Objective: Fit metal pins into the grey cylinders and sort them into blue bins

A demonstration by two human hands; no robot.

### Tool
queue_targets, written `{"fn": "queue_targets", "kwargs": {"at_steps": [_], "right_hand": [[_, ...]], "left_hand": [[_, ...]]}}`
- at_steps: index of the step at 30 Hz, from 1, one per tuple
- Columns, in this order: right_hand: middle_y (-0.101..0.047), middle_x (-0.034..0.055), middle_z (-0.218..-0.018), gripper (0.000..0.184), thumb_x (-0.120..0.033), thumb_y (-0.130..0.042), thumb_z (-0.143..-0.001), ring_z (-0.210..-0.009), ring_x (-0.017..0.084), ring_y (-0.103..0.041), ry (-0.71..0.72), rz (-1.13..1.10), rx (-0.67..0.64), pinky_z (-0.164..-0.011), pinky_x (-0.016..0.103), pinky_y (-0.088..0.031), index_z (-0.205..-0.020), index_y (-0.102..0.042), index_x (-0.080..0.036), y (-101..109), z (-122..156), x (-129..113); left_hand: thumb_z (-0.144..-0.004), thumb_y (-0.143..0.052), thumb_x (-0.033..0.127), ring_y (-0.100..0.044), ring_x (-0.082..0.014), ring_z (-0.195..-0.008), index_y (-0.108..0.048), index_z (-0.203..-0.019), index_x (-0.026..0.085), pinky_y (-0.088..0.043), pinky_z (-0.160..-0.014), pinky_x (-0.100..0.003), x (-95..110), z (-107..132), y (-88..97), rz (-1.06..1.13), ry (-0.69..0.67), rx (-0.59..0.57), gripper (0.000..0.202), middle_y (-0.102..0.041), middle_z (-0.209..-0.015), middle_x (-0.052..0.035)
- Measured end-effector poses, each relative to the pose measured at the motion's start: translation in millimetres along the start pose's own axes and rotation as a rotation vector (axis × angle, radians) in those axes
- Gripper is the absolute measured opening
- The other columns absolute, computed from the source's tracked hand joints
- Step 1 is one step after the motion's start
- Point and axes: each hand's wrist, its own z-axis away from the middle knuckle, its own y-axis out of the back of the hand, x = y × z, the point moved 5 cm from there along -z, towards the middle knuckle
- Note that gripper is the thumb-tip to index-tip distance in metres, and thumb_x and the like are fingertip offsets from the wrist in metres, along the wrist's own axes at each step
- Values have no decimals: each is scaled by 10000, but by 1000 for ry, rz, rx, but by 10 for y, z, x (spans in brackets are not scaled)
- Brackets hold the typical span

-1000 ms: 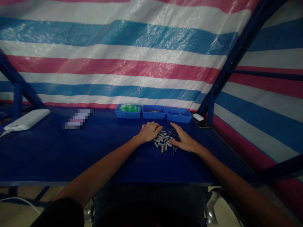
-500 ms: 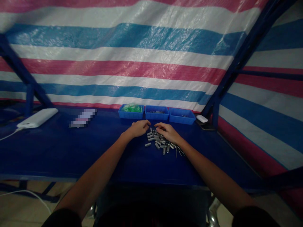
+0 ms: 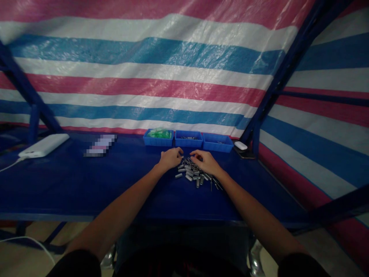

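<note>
A heap of small grey metal cylinders and thin pins (image 3: pixel 192 174) lies on the dark blue table (image 3: pixel 86 181). My left hand (image 3: pixel 170 158) rests at the heap's far left edge, its fingers curled together in a pinch. My right hand (image 3: pixel 205 161) lies over the heap's far right side with its fingers bent down onto the parts. Whatever either hand grips is too small to make out. The fingertips of both hands almost meet above the heap.
Three blue trays stand behind the heap: one with green pieces (image 3: pixel 158 137), one with metal parts (image 3: pixel 188 139), one nearly bare (image 3: pixel 217 142). A white oval case (image 3: pixel 241 146) lies to their right. At the left are a white power bank (image 3: pixel 43 146) and a blurred card (image 3: pixel 100 145). A striped tarp hangs behind.
A second ago my right hand lay flat and open beside the heap. It has since moved left onto the heap and curled. My left hand shifted slightly toward the far side.
</note>
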Motion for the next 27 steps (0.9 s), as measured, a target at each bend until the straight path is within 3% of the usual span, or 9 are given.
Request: {"fn": "queue_targets", "kwargs": {"at_steps": [4, 8, 12, 18, 23, 27], "right_hand": [[-636, 56, -824, 256, -304, -491, -817, -752, 155, -570, -28, 53, 44, -700, 289, -429, -991, -607, -155, -3, -6, 51], [-634, 77, -985, 286, -299, -540, -790, -926, 186, -566, 26, -1, -83, -808, 324, -415, -1041, -581, -168, -81, 7, 33], [-655, 48, -925, 259, -277, -523, -803, -837, 160, -597, 36, -132, -168, -756, 290, -426, -1034, -575, -172, -114, 26, -35], [-630, 35, -817, 256, -272, -512, -809, -814, 173, -554, 26, 88, 98, -740, 296, -398, -1035, -568, -166, 73, 6, -36], [-612, 30, -776, 192, -253, -552, -791, -765, 174, -524, 143, 235, 90, -714, 291, -367, -964, -580, -173, 61, 13, -143], [-616, 40, -763, 151, -286, -490, -844, -751, 177, -520, 132, 277, 103, -698, 297, -339, -881, -588, -178, 59, 18, -232]], "left_hand": [[-703, -498, 219, -597, -192, -870, -590, -967, 270, -417, -744, -317, -5, -23, -63, 50, -13, -57, 284, -679, -899, 11], [-715, -485, 208, -598, -202, -885, -604, -947, 253, -421, -751, -317, 48, -8, -102, 15, -45, -75, 264, -677, -914, -6], [-773, -407, 175, -590, -201, -916, -572, -992, 212, -429, -744, -309, 50, -27, -74, 15, -68, 9, 277, -657, -956, -51], [-815, -405, 187, -600, -165, -745, -492, -1047, 158, -436, -688, -265, 94, -33, 10, 233, -172, 117, 250, -646, -784, -41], [-822, -417, 232, -580, -140, -671, -488, -1041, 162, -436, -650, -250, 197, -3, -4, 447, -206, 116, 240, -606, -700, 0], [-824, -434, 285, -570, -129, -638, -519, -982, 144, -443, -613, -239, 197, -25, 3, 637, -158, 104, 227, -579, -656, 6]]}}
